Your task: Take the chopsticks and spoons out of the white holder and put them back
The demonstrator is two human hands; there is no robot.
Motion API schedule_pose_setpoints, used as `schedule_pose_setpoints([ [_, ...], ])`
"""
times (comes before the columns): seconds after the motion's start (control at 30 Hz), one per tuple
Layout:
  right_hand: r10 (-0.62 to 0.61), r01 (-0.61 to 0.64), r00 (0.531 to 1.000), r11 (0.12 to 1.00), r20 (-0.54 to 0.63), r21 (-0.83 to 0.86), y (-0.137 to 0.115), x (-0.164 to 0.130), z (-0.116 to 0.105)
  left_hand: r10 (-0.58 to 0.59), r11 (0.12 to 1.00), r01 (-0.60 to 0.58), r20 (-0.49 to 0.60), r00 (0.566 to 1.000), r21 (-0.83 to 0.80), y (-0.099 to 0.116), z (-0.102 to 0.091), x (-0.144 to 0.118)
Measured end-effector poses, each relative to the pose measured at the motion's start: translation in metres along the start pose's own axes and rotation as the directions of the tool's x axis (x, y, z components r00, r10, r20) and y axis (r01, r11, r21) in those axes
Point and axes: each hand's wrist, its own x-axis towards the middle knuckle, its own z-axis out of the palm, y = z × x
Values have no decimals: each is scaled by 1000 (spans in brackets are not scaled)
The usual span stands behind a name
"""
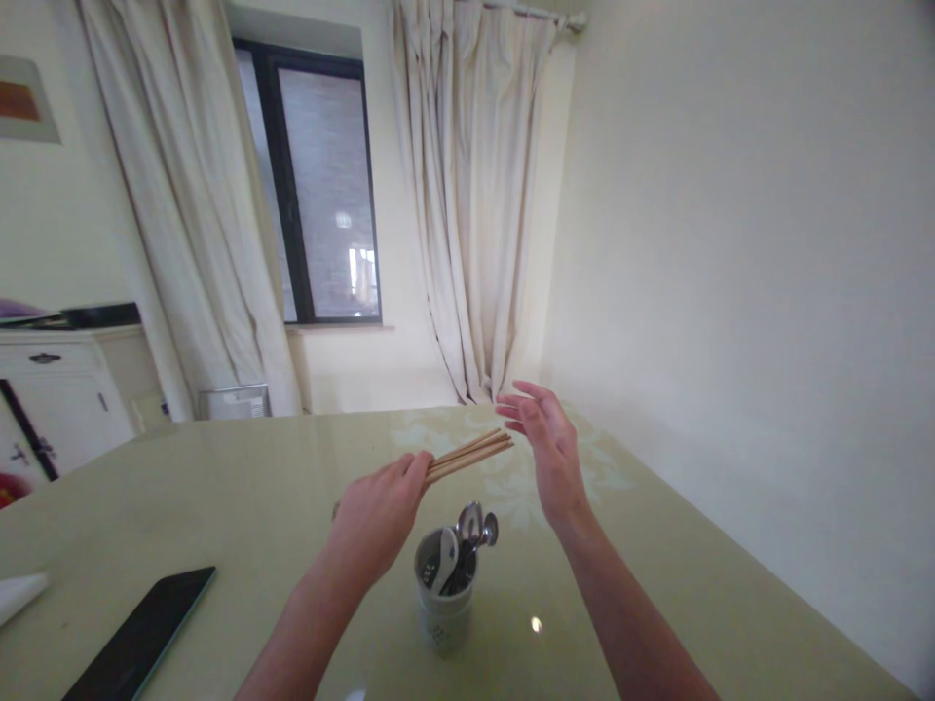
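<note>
Wrapped round a bundle of several wooden chopsticks, my left hand holds them above the table, their ends pointing right. My right hand is raised just beyond those ends, fingers apart and holding nothing. Below and between my hands stands a light grey-green utensil cup with small holes in its side. Out of it stick a white spoon and metal spoons, leaning to the right. The chopsticks' other ends are mostly hidden behind my left hand.
A dark tablet lies on the pale green table at left, near a white object at the edge. A wall runs along the table's right side. A white cabinet and curtains stand beyond.
</note>
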Motion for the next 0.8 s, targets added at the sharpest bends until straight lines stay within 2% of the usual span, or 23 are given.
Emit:
schedule_pose_setpoints([
  [0.13, -40, 44, 986, 999, 164, -23, -11, -2, -5, 7, 999, -6, 11, 1000, -46, 11, 0, 0],
  [0.23, -97, 98, 987, 995, 127, -4, -14, -4, -4, -36, 998, 38, 36, 999, -54, 17, -2, 0],
  [0.33, -85, 88, 982, 996, 171, -13, -15, -5, -4, 24, 999, -23, 8, 1000, -26, 18, -8, -2],
  [0.4, -60, 66, 975, 998, 212, -20, -16, -4, -4, 49, 999, -49, -49, 998, -1, 13, -12, -3],
  [0.5, 10, 13, 977, 994, 214, -107, -17, -3, -7, -28, 1000, 28, -88, 996, 4, -8, -11, 1],
  [0.57, 99, -23, 960, 960, 262, -278, -15, -4, -10, -129, 991, 128, -17, 992, -24, -30, 0, 5],
  [0.67, 190, 62, 908, 821, 373, -568, -11, -9, -11, -293, 955, 298, 158, 943, -7, -64, 35, 7],
  [0.73, 266, 117, 857, 734, 442, -669, -7, -13, -10, -362, 930, 367, 215, 907, 19, -80, 63, 4],
  [0.8, 371, 115, 784, 700, 497, -704, -2, -17, -9, -386, 921, 388, 234, 893, 38, -90, 85, 0],
])
